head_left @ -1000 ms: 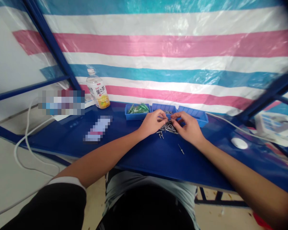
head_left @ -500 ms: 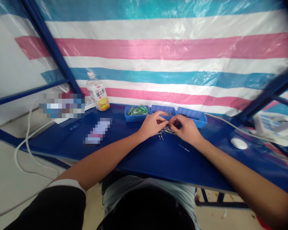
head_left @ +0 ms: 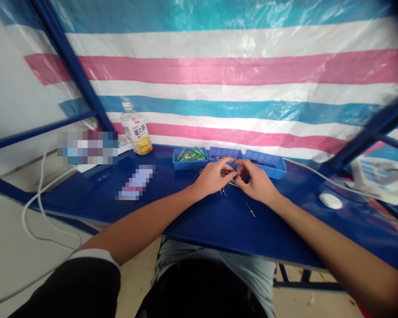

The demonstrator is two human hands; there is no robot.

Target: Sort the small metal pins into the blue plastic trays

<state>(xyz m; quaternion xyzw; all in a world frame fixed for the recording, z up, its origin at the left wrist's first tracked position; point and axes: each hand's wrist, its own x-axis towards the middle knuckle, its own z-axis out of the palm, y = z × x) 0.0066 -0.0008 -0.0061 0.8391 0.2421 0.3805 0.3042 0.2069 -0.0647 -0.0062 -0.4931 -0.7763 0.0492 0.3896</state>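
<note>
A pile of thin metal blind rivets point(head_left: 232, 181) lies on the blue table, mostly covered by my hands. My left hand point(head_left: 215, 176) curls over its left side, thumb and fingers bent toward the middle. From the right, my right hand point(head_left: 254, 180) meets it with thumb and forefinger closed; the fingertips of both hands nearly touch. Whatever is between the fingers is too small to make out. One loose blind rivet point(head_left: 250, 210) lies apart, nearer the table's front edge.
Behind my hands stand a blue bin with green packets point(head_left: 190, 154), a middle blue bin point(head_left: 215, 152) holding metal pieces and a right blue bin point(head_left: 275, 167). A drink bottle point(head_left: 137, 132), a blurred-out flat object point(head_left: 136, 183), a white mouse point(head_left: 331, 201) and cables lie around.
My fingers have shifted slightly over the pile, the right hand moving a little left. The loose blind rivet has turned and slid slightly toward me.
</note>
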